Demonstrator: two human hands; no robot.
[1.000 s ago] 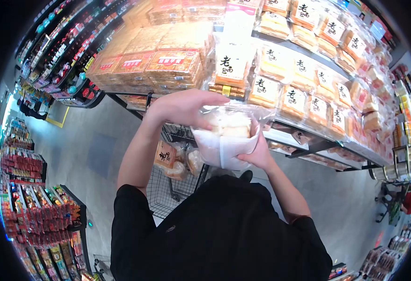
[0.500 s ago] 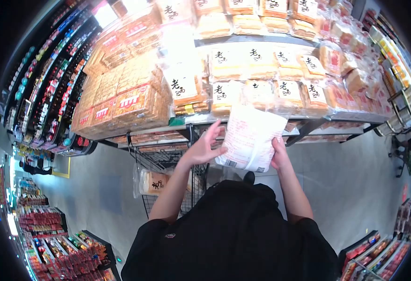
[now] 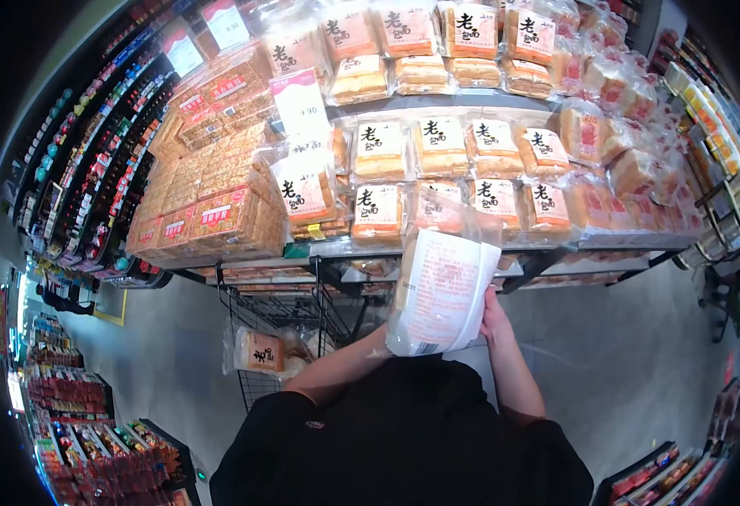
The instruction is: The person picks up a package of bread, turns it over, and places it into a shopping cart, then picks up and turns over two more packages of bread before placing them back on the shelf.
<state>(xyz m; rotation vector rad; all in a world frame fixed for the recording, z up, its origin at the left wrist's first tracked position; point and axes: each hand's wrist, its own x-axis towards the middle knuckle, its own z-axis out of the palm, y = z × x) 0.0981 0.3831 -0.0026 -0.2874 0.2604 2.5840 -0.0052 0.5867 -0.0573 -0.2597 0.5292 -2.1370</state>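
A clear-wrapped bread package (image 3: 446, 291) is held up close to my chest, its white label with red print and a barcode facing me. My right hand (image 3: 493, 317) grips its right edge, thumb along the side. My left forearm (image 3: 336, 367) reaches to the package's lower left, where the package hides the hand and its fingers. Beyond it, similar bread packages (image 3: 378, 211) with black lettering stand in rows on the display shelf.
A black wire shopping cart (image 3: 321, 291) stands to the left against the shelf, with a bread package (image 3: 265, 351) in it. Stacked boxed snacks (image 3: 209, 181) fill the shelf's left end. A price sign (image 3: 301, 99) rises among the goods. Bagged loaves (image 3: 635, 160) lie at the right.
The package has come nearer my body and tilted, with more of its printed label showing. My left hand, open beside it before, has moved down and behind it.
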